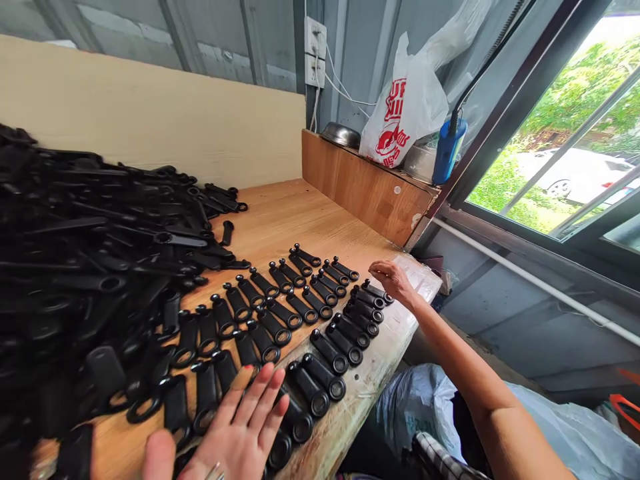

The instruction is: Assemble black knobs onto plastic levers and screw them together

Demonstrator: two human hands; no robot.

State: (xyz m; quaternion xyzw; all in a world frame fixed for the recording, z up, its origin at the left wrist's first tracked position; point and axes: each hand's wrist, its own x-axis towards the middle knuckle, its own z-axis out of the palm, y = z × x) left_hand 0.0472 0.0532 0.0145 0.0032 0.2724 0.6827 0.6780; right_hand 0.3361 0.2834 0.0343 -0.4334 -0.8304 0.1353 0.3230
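My left hand [235, 427] is at the bottom, palm up with its fingers spread, over the near end of rows of black parts. A small shiny metal thing [215, 471] shows at the lower edge of its palm; I cannot make out what it is. My right hand [393, 280] is beyond the far end of the rows, fingers bent together; whatever they may hold is hidden. The black lever-like parts [287, 313] lie side by side, each with a ring at one end and a small shiny ball at the other. The nearest one to my right hand is a black part [377, 291].
A large heap of similar black parts [90, 233] covers the left of the wooden table [270, 200]. A wooden ledge [350, 180] at the back bears a metal bowl [341, 135], a white plastic bag [400, 113] and a blue holder [449, 153]. Plastic sacks [425, 400] lie below the table's right edge.
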